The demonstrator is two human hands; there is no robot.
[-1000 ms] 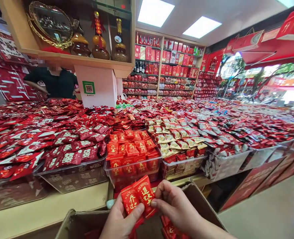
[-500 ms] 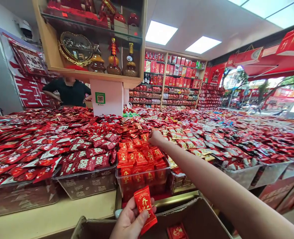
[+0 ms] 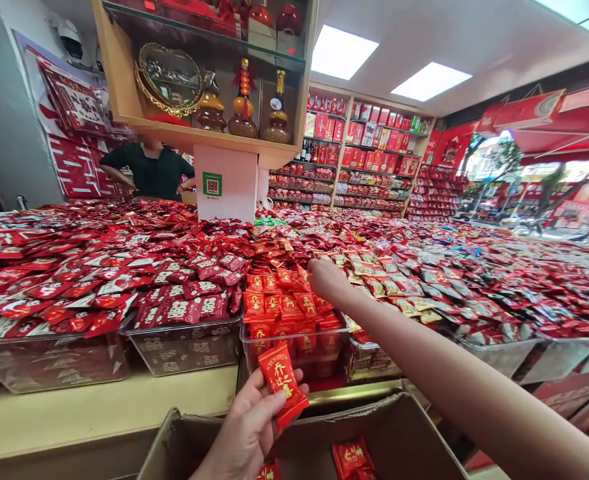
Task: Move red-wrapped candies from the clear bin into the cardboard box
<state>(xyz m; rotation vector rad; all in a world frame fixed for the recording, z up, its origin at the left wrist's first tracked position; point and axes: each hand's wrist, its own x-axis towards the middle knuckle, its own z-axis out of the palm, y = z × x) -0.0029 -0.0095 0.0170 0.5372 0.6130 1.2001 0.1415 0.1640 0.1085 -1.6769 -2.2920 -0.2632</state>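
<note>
My left hand (image 3: 252, 417) is closed on a red candy packet (image 3: 282, 385) with gold lettering, pinched between thumb and fingers and tilted. It hovers over an open cardboard box (image 3: 299, 443). Inside the box lie red packets (image 3: 353, 458), one partly hidden by that hand. My right arm stretches forward to a clear plastic bin (image 3: 294, 339) heaped with matching red packets (image 3: 274, 305). Above the bin's right side, my right hand (image 3: 327, 279) is curled, its fingertips turned away. Whatever it grips is hidden from view.
To the left stands a bin of dark red packets (image 3: 189, 308). Gold-and-white packets (image 3: 392, 287) adjoin on the right. A yellowish ledge (image 3: 189, 393) runs along the front. Overhead hangs a display cabinet (image 3: 209, 133). A person (image 3: 147, 170) stands behind the counter.
My left hand has risen and shifted left with its packet, uncovering a packet in the box. My right hand has drawn slightly right over the bin. The camera view has turned left and down.
</note>
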